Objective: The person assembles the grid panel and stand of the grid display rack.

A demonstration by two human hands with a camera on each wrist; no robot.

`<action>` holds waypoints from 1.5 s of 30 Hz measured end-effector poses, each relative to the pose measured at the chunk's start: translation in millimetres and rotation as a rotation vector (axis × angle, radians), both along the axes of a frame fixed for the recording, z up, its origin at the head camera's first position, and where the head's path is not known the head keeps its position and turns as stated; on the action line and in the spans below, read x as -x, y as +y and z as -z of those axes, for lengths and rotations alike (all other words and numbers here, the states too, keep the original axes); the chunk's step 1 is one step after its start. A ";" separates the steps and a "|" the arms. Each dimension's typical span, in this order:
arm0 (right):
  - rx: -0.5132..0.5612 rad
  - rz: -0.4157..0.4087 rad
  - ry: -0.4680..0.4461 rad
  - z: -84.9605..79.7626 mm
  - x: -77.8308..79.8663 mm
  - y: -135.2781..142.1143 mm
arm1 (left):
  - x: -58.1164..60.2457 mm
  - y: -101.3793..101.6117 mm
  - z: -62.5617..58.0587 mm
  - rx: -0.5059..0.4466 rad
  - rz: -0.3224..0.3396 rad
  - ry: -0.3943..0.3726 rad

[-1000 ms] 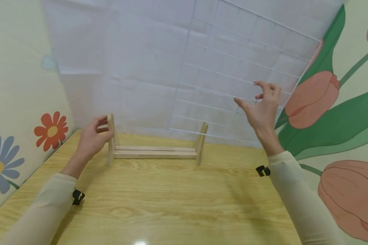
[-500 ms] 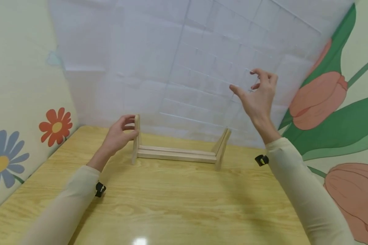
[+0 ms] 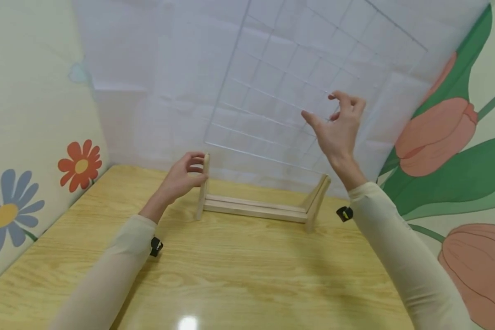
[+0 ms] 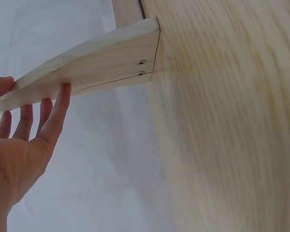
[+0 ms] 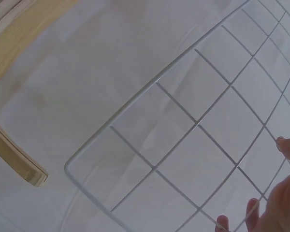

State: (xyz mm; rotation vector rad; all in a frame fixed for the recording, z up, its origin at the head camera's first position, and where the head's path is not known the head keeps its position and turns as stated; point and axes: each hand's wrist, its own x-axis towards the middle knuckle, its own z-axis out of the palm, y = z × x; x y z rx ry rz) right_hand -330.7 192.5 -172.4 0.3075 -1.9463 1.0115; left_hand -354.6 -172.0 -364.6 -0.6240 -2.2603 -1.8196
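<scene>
The left hand (image 3: 183, 176) pinches the left upright (image 3: 203, 190) of the wooden stand (image 3: 255, 210), toward the far side of the table (image 3: 231, 275); best to keep that hold square. The right hand (image 3: 340, 128), thumb and fingers wide, grips the wire grid (image 5: 197, 123) above. Its wires fade against the white sheet (image 3: 148, 59), so contact with the right upright (image 3: 316, 201) is hard to judge. Held by 1 hand, the grid will probably swing: level its tilted lower edge (image 3: 264, 157) and go slowly near the 2 uprights.

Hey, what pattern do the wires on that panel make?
The wire panel has a grid pattern of crossing pale wires, clearest in the right wrist view.
</scene>
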 end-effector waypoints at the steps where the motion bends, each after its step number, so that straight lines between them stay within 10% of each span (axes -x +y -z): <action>1: -0.005 0.004 0.000 1.2 1.0 0.6 | 0.7 1.0 0.2 -0.001 -0.002 -0.001; 45: -0.131 0.152 -0.063 62.0 29.7 -16.6 | -1.6 10.0 3.9 -0.032 0.012 -0.009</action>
